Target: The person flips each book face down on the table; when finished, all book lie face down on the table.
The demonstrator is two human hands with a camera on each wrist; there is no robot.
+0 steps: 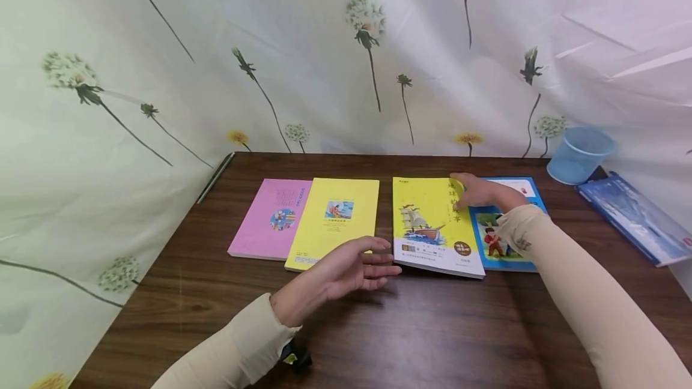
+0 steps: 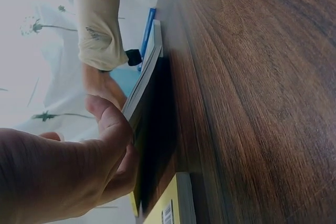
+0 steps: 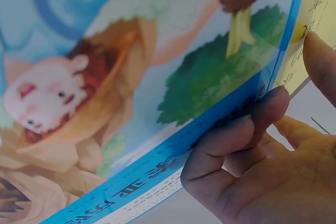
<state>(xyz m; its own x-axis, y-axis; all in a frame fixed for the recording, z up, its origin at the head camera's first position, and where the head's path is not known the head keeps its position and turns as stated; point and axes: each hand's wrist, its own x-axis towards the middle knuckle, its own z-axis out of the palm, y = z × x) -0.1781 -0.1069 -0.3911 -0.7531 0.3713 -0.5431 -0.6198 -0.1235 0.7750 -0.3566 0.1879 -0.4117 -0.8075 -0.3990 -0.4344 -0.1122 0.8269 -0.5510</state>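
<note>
A yellow book [image 1: 427, 215] with a sailing ship on its cover lies partly over a blue picture book [image 1: 505, 239]; in the left wrist view its page edge [image 2: 137, 93] slants up off the table. My right hand [image 1: 481, 191] grips the upper right side of the yellow book, thumb on the cover; in the right wrist view its curled fingers [image 3: 226, 140] are against the blue-bordered cover. At the lower left corner of the ship book is my left hand [image 1: 354, 266], its fingers spread and fairly straight. Whether they touch the book I cannot tell.
Left of the ship book, another yellow book [image 1: 337, 221] overlaps a pink book [image 1: 270, 218]. A light blue cup-shaped bin [image 1: 581, 155] stands at the back right, near a blue-and-white book [image 1: 638, 218]. A dark thin rod [image 1: 216, 177] lies along the table's left edge.
</note>
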